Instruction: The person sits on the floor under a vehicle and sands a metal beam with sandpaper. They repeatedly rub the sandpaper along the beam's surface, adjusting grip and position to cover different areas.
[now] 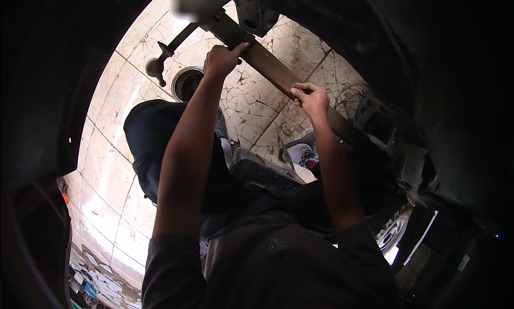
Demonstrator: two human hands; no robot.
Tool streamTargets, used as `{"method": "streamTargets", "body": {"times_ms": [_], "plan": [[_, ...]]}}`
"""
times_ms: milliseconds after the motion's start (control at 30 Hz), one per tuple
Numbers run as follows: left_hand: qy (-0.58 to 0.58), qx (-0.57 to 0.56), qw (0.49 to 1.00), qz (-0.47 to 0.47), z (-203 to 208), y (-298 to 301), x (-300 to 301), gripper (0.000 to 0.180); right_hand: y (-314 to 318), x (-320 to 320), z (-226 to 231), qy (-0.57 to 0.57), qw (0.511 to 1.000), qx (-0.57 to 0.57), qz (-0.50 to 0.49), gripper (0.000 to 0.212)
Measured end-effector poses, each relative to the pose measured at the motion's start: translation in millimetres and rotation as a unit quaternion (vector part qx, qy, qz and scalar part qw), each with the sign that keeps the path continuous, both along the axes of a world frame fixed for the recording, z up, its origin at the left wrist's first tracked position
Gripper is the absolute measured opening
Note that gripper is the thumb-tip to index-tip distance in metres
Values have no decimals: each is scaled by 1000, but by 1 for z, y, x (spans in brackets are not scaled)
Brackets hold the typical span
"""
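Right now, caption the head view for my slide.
Left hand and right hand grip a long, flat, brownish metal bar above cracked, cream floor tiles.

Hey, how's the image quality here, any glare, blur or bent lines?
In the head view, glare bleaches patches of the tiled floor at left; a pale metal part at the top is blurred; tile lines curve near the rim; deep shadow hides much of the right side; the left hand, right hand and metal bar look fairly clear.

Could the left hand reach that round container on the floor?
Probably yes: nothing visible blocks the round container, though it sits lower down and the left hand is on the metal bar.
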State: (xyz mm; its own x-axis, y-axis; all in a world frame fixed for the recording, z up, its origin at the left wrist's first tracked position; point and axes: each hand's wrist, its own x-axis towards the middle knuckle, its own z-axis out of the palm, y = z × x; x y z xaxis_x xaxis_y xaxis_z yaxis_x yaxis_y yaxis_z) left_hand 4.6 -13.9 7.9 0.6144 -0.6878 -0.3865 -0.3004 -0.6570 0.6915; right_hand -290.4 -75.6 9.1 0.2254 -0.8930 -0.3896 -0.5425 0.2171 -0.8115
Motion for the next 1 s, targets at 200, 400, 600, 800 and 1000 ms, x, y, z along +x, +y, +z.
{"method": "streamTargets", "body": {"times_ms": [200,400,600,800,1000], "plan": [[1,-1,1000,3,11,-3,-9,80,-7,27,-32,-125,992,-15,-15,20],[-4,5,1000,-2,-2,-3,-1,78,-2,52,-9,-82,997,-11,7,20],[31,26,999,-9,14,-1,-3,72,0,-5,-20,-77,997,-3,-19,20],[17,49,999,-3,23,-1,-8,72,4,25,-11,-89,996,-1,-29,20],[23,43,999,4,16,-4,-6,73,-3,64,-4,-93,996,-4,-4,22]]}}
